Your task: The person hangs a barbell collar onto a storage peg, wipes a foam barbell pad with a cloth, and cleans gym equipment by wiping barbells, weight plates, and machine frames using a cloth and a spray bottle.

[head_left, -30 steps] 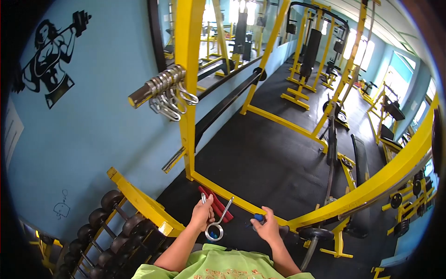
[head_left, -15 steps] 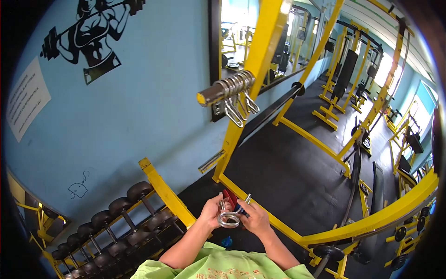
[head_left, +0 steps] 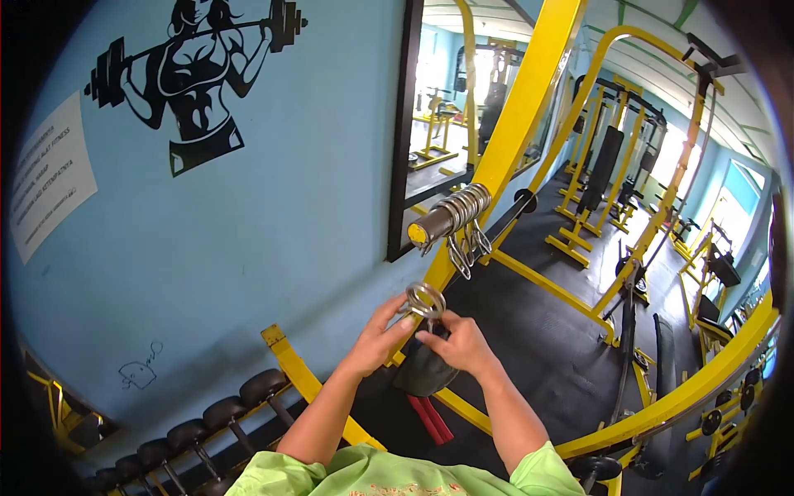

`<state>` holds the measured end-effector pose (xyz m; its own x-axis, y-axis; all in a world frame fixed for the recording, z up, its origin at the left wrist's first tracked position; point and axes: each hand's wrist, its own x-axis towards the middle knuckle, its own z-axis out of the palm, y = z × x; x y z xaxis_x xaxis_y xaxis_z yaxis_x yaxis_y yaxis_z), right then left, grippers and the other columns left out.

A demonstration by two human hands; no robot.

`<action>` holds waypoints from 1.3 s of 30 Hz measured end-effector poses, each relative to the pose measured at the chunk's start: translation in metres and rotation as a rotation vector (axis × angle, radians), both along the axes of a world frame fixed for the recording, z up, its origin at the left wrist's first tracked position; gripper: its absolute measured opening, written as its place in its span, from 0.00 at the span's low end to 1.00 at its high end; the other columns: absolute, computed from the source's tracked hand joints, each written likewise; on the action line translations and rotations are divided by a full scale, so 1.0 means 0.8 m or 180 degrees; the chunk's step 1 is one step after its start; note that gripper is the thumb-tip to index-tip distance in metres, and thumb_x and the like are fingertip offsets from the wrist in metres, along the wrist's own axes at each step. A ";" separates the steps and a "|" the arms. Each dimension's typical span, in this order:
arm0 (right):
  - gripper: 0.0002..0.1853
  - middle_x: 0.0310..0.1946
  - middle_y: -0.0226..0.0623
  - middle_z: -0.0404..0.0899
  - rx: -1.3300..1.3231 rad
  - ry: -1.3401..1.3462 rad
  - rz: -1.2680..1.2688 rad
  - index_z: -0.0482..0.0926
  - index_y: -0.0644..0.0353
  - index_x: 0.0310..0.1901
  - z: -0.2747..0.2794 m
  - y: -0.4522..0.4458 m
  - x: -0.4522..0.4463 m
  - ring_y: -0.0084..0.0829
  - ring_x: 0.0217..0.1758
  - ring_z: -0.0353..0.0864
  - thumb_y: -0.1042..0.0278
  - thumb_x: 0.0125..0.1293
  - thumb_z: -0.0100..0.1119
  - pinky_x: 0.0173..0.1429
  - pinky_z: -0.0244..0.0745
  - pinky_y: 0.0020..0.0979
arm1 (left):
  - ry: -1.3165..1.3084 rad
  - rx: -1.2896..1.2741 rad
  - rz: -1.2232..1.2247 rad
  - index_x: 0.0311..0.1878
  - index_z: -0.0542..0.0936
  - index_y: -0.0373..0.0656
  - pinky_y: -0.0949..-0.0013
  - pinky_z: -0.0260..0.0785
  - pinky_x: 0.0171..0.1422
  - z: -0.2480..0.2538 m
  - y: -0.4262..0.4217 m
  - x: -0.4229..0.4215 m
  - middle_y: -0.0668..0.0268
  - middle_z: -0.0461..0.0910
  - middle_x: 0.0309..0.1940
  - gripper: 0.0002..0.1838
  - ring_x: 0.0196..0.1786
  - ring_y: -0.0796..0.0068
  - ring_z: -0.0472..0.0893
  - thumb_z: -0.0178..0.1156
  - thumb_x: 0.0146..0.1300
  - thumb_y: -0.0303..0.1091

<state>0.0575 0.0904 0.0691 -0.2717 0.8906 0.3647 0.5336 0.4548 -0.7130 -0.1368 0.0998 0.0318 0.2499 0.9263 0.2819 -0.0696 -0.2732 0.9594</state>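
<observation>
Pinching a silver spring collar from both sides, I had the left hand closed near the left of its coil and the right hand gripping low on the right, thumb against a handle. The fingers partly hid both handles, so I could not tell how hard they were squeezed. Held low like this, I judged, the coil kept its round opening clear of my fingers, uppermost between the hands.

Just beyond and above them, a peg jutted from a slanting yellow post. More spring collars sat packed around it, their handles hanging beneath, probably because their own weight swung them down. My collar was near that row but apart from it.

Below the hands showed a dark, rounded object that I could not identify, and a red strip lay on the black floor. Farther left, dumbbells were lined up side by side, presumably so each handle could be reached.
</observation>
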 end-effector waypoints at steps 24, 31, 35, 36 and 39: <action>0.16 0.36 0.52 0.83 0.0186 0.0115 -0.0241 0.79 0.69 0.45 0.023 0.115 -0.011 0.40 0.43 0.84 0.66 0.60 0.62 0.50 0.75 0.34 | 0.0967 0.1011 0.0986 0.69 0.66 0.41 0.50 0.58 0.67 0.043 0.129 0.038 0.46 0.72 0.58 0.41 0.63 0.46 0.70 0.59 0.60 0.60; 0.22 0.36 0.56 0.82 0.0336 -0.0077 -0.1166 0.77 0.69 0.51 0.004 0.110 -0.018 0.46 0.41 0.84 0.63 0.59 0.64 0.47 0.76 0.37 | 0.1257 0.0921 0.1349 0.57 0.76 0.42 0.54 0.65 0.60 0.047 0.141 0.056 0.51 0.75 0.52 0.29 0.56 0.48 0.74 0.59 0.62 0.56; 0.26 0.28 0.49 0.79 0.0355 0.0375 -0.1652 0.76 0.70 0.54 -0.017 0.071 -0.034 0.33 0.31 0.79 0.62 0.58 0.66 0.38 0.73 0.33 | 0.1481 0.0758 0.1239 0.65 0.67 0.44 0.49 0.61 0.61 0.049 0.146 0.061 0.50 0.74 0.52 0.36 0.58 0.47 0.72 0.56 0.62 0.61; 0.26 0.24 0.43 0.78 0.0135 0.0469 -0.1856 0.75 0.71 0.54 -0.021 0.056 -0.039 0.24 0.26 0.73 0.63 0.57 0.67 0.34 0.71 0.30 | 0.1679 0.0619 0.1080 0.73 0.57 0.46 0.45 0.58 0.62 0.050 0.147 0.061 0.49 0.72 0.55 0.44 0.59 0.45 0.70 0.54 0.61 0.64; 0.23 0.21 0.35 0.74 0.0189 0.0454 -0.1902 0.79 0.70 0.48 -0.068 0.034 -0.028 0.20 0.24 0.66 0.61 0.57 0.70 0.30 0.66 0.26 | 0.1788 0.0576 0.1049 0.75 0.53 0.45 0.45 0.55 0.65 0.058 0.144 0.064 0.47 0.69 0.58 0.45 0.63 0.44 0.67 0.54 0.63 0.62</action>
